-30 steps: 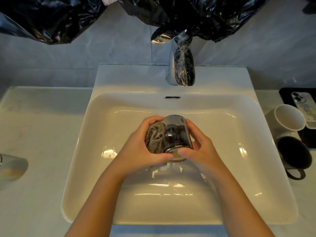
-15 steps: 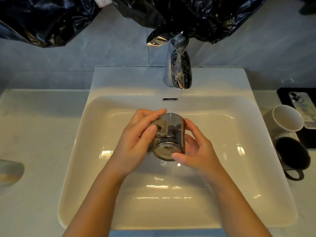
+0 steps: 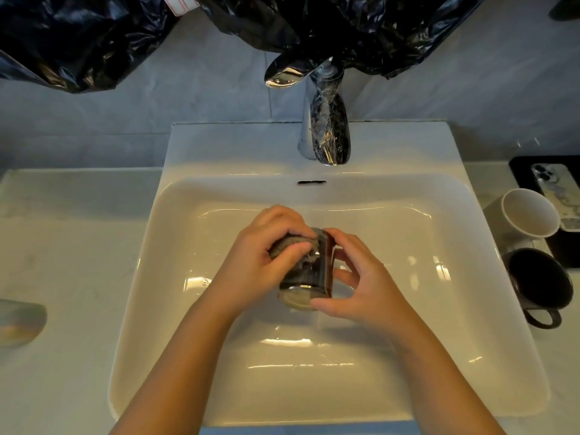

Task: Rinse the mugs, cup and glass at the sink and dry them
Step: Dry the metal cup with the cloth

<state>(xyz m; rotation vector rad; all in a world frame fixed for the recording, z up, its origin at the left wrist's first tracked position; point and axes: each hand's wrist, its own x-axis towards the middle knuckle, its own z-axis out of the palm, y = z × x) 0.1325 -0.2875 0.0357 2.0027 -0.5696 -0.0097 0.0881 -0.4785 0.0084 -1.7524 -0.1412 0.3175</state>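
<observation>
Two hands meet over the white rectangular ceramic sink (image 3: pixel 408 372), around one smoky dark glass tumbler (image 3: pixel 309 277). It lies on its side above the basin, its base towards the person. The left hand (image 3: pixel 251 268) is curled round one crumpled grey cloth (image 3: pixel 284 248) and presses it against the tumbler's far end. The right hand (image 3: pixel 361 284) grips the tumbler, thumb at the base and fingers curved to the rim.

On the right counter stand two mugs: one black mug (image 3: pixel 538 282), and behind it one grey mug with a white inside (image 3: pixel 530 215). One pale cup (image 3: pixel 18 321) lies at the left edge. Beyond is one chrome tap (image 3: pixel 326 133).

Half a second ago the left fingers lay stretched over the tumbler; now they bunch over the cloth.
</observation>
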